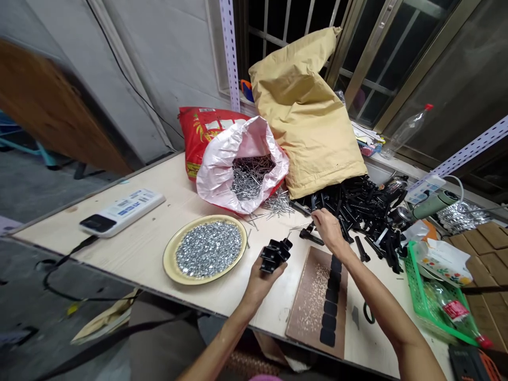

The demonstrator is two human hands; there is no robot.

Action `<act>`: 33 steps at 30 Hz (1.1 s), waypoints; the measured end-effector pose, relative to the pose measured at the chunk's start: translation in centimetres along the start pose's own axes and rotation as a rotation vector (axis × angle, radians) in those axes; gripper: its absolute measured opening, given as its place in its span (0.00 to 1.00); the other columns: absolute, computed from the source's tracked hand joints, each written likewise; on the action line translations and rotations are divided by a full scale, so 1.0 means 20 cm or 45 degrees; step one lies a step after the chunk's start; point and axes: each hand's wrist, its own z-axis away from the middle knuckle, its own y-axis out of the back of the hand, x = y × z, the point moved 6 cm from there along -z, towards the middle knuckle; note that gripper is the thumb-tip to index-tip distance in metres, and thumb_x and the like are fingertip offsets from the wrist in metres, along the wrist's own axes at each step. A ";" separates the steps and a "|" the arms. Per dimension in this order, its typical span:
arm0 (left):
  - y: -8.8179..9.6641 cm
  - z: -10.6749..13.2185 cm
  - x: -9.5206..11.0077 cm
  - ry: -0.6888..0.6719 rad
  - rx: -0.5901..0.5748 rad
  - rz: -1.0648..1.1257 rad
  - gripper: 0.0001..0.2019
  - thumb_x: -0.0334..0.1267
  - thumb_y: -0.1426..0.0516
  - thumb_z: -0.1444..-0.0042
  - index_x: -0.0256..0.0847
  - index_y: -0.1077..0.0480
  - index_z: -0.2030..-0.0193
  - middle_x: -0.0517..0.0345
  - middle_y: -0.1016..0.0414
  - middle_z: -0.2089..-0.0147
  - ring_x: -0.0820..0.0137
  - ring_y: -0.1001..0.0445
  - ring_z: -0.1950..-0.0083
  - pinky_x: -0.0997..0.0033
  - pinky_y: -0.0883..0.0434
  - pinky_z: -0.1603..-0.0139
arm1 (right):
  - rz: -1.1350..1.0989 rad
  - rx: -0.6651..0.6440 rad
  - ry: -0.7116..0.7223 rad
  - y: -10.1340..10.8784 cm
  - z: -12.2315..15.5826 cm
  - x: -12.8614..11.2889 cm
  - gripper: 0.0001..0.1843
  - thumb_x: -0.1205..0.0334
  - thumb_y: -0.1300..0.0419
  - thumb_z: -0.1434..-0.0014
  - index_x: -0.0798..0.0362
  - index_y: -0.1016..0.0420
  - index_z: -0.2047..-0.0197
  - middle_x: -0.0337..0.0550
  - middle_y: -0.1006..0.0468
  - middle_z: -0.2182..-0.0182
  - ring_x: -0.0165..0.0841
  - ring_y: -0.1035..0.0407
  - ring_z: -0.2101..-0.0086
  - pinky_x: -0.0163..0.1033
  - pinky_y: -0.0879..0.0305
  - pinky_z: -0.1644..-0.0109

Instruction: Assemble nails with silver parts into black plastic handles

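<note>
Several black plastic pieces (pixel 273 255) are bunched in my left hand (pixel 256 283), whose fingers wrap round them. A thin metal pin stands up from that bunch. My right hand (pixel 327 228) is at the near left edge of a heap of black plastic pieces (pixel 353 206), fingers pinched together. What lies between those fingertips is hidden. Long silver nails or screws (pixel 254 177) fill an open red and white bag (pixel 212 174), and some have spilled in front of it. Left of my left hand, a yellowish plate (pixel 169 264) holds many small silver metal pieces (pixel 210 246).
A brown board (pixel 304 312) with a row of black squares (pixel 329 307) lies before me. A large tan paper sack (pixel 309 121) stands behind the heap. At left is a white power strip (pixel 123 211); at right, a green basket (pixel 420 301) and cardboard boxes (pixel 488 264).
</note>
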 end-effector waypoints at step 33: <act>-0.06 0.00 0.06 -0.379 -0.161 -0.438 0.12 0.30 0.44 0.63 0.43 0.31 0.67 0.58 0.26 0.69 0.62 0.28 0.65 0.65 0.32 0.63 | 0.091 -0.091 0.953 0.19 0.28 -0.37 0.10 0.64 0.43 0.39 0.54 0.29 0.53 0.43 0.30 0.62 0.30 0.36 0.65 0.34 0.39 0.63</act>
